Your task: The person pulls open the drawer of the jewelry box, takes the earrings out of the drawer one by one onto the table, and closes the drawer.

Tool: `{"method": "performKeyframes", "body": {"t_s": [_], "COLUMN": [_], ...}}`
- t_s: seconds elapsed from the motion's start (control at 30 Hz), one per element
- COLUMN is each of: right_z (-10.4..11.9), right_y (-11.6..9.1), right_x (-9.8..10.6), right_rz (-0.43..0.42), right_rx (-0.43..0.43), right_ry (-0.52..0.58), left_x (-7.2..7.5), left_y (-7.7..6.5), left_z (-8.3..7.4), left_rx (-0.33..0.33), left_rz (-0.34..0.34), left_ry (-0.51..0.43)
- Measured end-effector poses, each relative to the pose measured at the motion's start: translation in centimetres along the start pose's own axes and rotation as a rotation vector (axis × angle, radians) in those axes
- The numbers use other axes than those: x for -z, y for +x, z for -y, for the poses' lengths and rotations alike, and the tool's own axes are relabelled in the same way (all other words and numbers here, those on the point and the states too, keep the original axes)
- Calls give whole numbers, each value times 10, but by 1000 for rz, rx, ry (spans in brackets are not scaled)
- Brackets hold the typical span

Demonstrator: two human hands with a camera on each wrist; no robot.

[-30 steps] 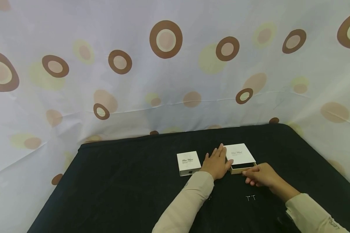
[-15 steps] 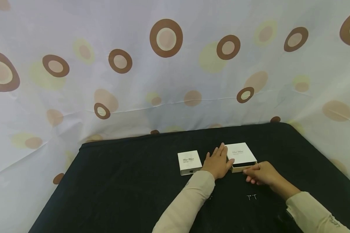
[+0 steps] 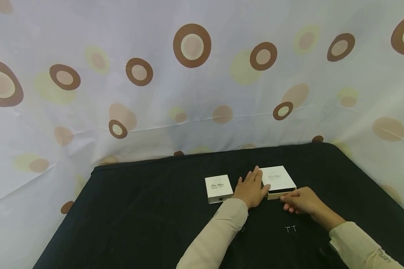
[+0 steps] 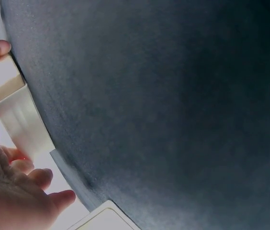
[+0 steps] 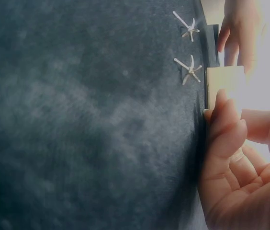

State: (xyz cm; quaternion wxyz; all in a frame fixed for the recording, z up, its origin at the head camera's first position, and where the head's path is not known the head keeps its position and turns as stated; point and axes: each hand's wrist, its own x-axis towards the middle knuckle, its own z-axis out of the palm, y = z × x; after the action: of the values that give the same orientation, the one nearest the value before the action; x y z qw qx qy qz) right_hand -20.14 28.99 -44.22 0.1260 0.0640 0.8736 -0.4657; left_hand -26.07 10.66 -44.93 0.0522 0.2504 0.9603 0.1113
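Observation:
A white gift box (image 3: 277, 178) with printed lettering lies on the dark cloth. Its tan sliding drawer (image 3: 275, 195) sticks out a little at the near end, showing a black strip inside. My left hand (image 3: 250, 190) lies along the box's left side with straight fingers and thumb near the front corner. At the drawer's front, my right hand (image 3: 303, 203) has curled fingers and thumb pinching the edge; the right wrist view shows these fingers (image 5: 226, 122) against the tan front. Two small silver starfish-shaped earrings (image 5: 191, 72) lie on the cloth nearer me.
A second, smaller white box (image 3: 219, 188) stands left of my left hand. Something small and shiny (image 3: 243, 228) shows beside the left sleeve. Black cloth (image 3: 148, 216) covers the table, and a patterned white curtain (image 3: 165, 97) hangs behind it.
The drawer has slid slightly further into the box under my right hand, narrowing the black strip. My left hand stays against the box's side.

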Motion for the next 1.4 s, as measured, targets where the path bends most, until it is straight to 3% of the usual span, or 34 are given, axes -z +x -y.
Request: {"method": "performKeyframes", "body": {"t_s": [0.63,1.4], "right_z": [0,2], "right_y": [4,8], "right_x": [-1,-1], "right_rz": [-7,-16], "right_rx": [-16,1], "right_ry": [4,7], "left_x": [9,4], "left_y": [-9,-4], "left_z": [-3,-1], "left_rx": [10,10], "left_rz": [2,-10], "left_ry": [25,1]}}
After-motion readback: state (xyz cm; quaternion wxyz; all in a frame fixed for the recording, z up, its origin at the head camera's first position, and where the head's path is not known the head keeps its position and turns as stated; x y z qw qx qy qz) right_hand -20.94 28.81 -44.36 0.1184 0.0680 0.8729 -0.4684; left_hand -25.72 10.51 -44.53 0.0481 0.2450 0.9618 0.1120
